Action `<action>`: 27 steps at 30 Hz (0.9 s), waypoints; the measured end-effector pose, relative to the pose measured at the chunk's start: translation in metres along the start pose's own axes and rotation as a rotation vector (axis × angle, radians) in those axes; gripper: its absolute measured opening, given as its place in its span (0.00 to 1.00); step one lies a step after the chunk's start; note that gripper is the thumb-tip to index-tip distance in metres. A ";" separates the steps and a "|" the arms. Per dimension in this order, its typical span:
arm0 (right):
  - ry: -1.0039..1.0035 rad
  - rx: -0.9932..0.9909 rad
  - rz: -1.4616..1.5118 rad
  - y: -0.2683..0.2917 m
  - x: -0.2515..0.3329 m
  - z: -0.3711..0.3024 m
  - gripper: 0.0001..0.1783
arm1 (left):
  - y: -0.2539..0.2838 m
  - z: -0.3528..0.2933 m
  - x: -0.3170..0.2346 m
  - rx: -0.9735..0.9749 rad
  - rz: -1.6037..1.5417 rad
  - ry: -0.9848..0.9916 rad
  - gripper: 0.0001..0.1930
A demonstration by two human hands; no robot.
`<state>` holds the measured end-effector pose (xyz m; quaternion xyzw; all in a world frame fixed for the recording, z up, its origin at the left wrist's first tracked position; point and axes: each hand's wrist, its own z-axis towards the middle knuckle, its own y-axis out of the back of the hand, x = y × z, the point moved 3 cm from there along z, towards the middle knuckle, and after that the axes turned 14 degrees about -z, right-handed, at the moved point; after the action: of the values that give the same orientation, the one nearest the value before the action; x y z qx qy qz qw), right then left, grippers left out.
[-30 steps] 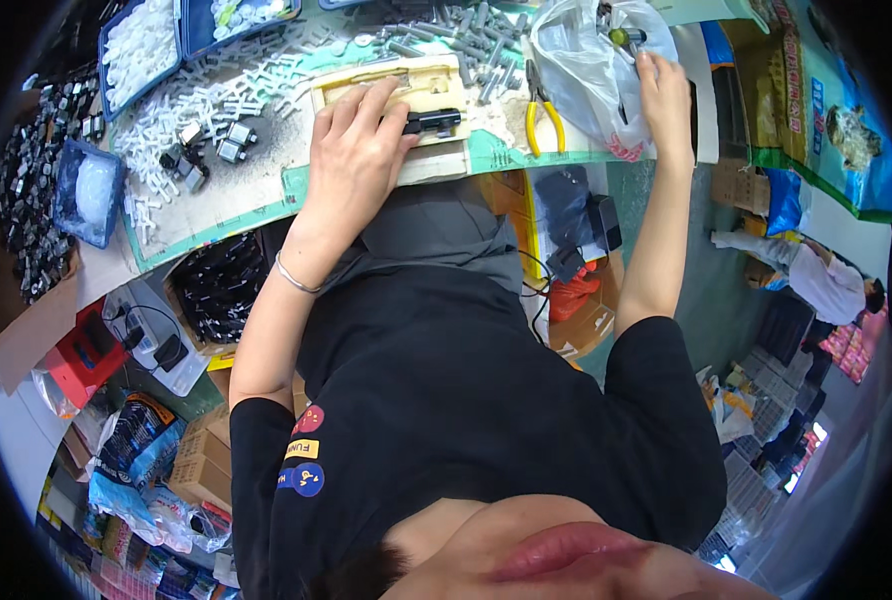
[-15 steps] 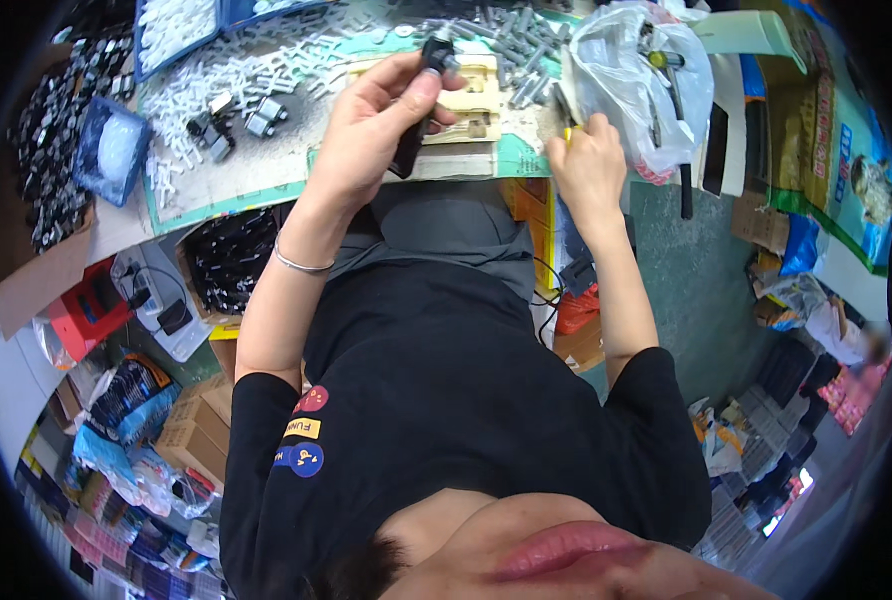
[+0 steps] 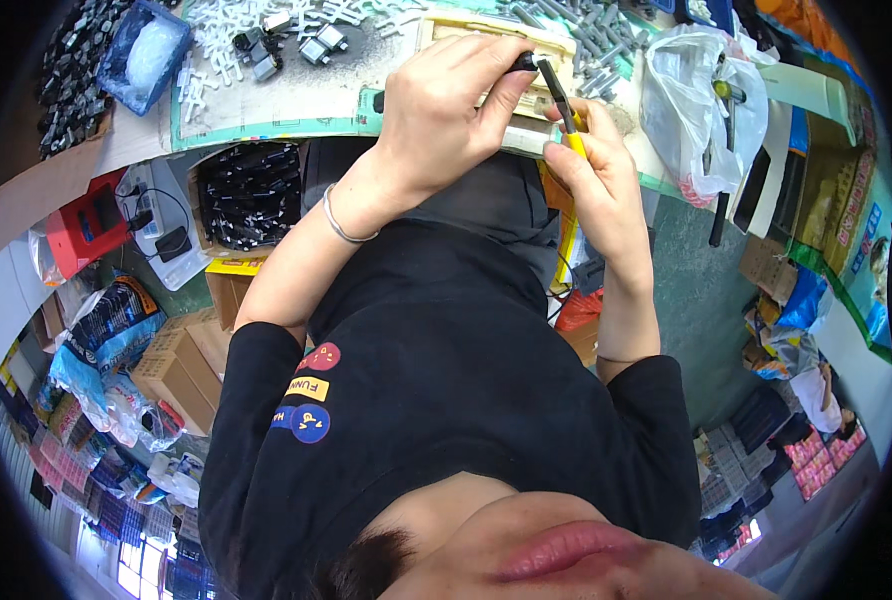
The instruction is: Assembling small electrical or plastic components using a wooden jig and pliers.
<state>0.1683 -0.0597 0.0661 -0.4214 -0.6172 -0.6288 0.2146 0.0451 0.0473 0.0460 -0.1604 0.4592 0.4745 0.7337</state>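
My left hand (image 3: 446, 110) is closed round a slim black device, whose dark end (image 3: 524, 62) sticks out between thumb and fingertips. Most of its body is hidden by the hand. My right hand (image 3: 598, 170) grips a tool with yellow handles (image 3: 576, 142) and a long, narrow dark front end (image 3: 554, 85). The tip of that tool meets or nearly meets the pale end of the black device; I cannot tell whether they touch. Beneath both hands lies a cream plastic fixture (image 3: 451, 32) on the worktable.
White plastic parts (image 3: 221, 50) and several small motors (image 3: 321, 45) lie at the left. Grey rod-like parts (image 3: 596, 40) are spread at the right, beside a hanging clear plastic bag (image 3: 701, 110). A blue basket (image 3: 131, 95) stands far left. Below the table sits a box of black parts (image 3: 251, 190).
My right hand has come up from the table with the yellow-handled tool and met my left. My left hand has turned the black device from upright to lying sideways. The view has shifted.
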 end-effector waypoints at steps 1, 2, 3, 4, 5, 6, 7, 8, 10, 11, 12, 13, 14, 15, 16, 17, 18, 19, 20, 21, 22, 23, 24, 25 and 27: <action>0.007 0.001 -0.005 -0.001 0.004 0.001 0.12 | 0.001 0.001 -0.003 0.009 0.088 -0.052 0.10; 0.006 0.003 -0.005 -0.002 0.006 0.002 0.12 | 0.002 0.002 -0.006 0.019 0.175 -0.104 0.10; 0.020 0.017 -0.091 -0.003 0.008 0.002 0.12 | 0.003 0.002 -0.006 0.019 0.173 -0.102 0.10; 0.035 0.030 -0.177 -0.004 0.009 0.002 0.13 | 0.004 0.002 -0.004 0.042 0.144 -0.090 0.11; 0.032 0.030 -0.180 -0.006 0.008 0.001 0.13 | 0.005 0.002 -0.003 0.065 0.116 -0.078 0.11; 0.115 -0.028 -0.287 -0.009 0.005 -0.002 0.12 | 0.007 0.001 -0.002 0.065 0.112 -0.076 0.11; 0.198 -0.086 -0.394 -0.010 0.004 -0.003 0.12 | 0.008 -0.002 0.001 0.116 -0.018 -0.006 0.11; 0.195 -0.086 -0.397 -0.009 0.001 -0.002 0.12 | 0.009 -0.003 0.004 0.166 -0.149 0.064 0.11; 0.390 -0.104 -0.495 -0.006 -0.001 -0.004 0.10 | 0.013 -0.004 0.005 0.216 -0.263 0.100 0.12; 0.408 -0.065 -0.527 -0.005 -0.005 -0.006 0.11 | 0.013 -0.006 0.005 0.284 -0.441 0.196 0.11; 0.403 -0.067 -0.532 -0.001 -0.009 -0.007 0.11 | 0.014 -0.008 0.005 0.351 -0.617 0.291 0.11; 0.418 -0.001 -0.407 0.002 -0.013 -0.009 0.12 | 0.015 -0.011 0.004 0.436 -0.673 0.374 0.12; 0.433 0.066 -0.281 0.005 -0.017 -0.011 0.12 | 0.015 -0.012 0.004 0.437 -0.677 0.372 0.12; 0.287 0.046 -0.058 0.005 -0.029 -0.017 0.14 | 0.015 -0.015 0.009 0.384 -0.812 0.514 0.12; -0.023 0.039 0.100 0.009 -0.043 -0.020 0.16 | 0.016 -0.018 0.012 0.324 -0.946 0.660 0.12; -0.184 -0.046 -0.063 0.017 -0.054 -0.017 0.16 | 0.018 -0.014 0.018 0.291 -0.979 0.641 0.15; -0.343 -0.128 -0.222 0.024 -0.069 -0.011 0.18 | 0.018 -0.011 0.022 0.166 -1.105 0.661 0.16; -0.338 -0.123 -0.496 0.028 -0.075 -0.008 0.19 | 0.015 -0.010 0.024 0.034 -1.146 0.765 0.16; -0.324 -0.115 -0.768 0.030 -0.082 -0.006 0.20 | 0.012 -0.008 0.024 -0.104 -1.181 0.867 0.17; -0.293 -0.152 -0.876 0.032 -0.098 -0.005 0.22 | 0.006 -0.002 0.018 -0.254 -1.076 0.992 0.15; -0.255 -0.175 -1.003 0.028 -0.094 0.000 0.21 | 0.003 -0.007 0.033 -0.288 -1.172 1.072 0.18; -0.308 -0.110 -1.116 0.028 -0.090 0.003 0.22 | 0.003 -0.014 0.040 -0.315 -1.199 1.098 0.19; -0.387 -0.055 -1.251 0.037 -0.073 0.002 0.22 | -0.003 -0.010 0.037 -0.314 -1.255 1.128 0.20; -0.313 -0.159 -1.384 0.034 -0.064 -0.001 0.20 | -0.005 -0.009 0.037 -0.383 -1.301 1.116 0.19; -0.102 -0.211 -1.252 0.030 -0.043 -0.005 0.19 | -0.007 -0.011 0.042 -0.421 -1.344 1.060 0.18</action>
<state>0.2142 -0.0793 0.0505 -0.0293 -0.6909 -0.6716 -0.2659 0.0511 0.0595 0.0044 -0.7275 0.4508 -0.1196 0.5032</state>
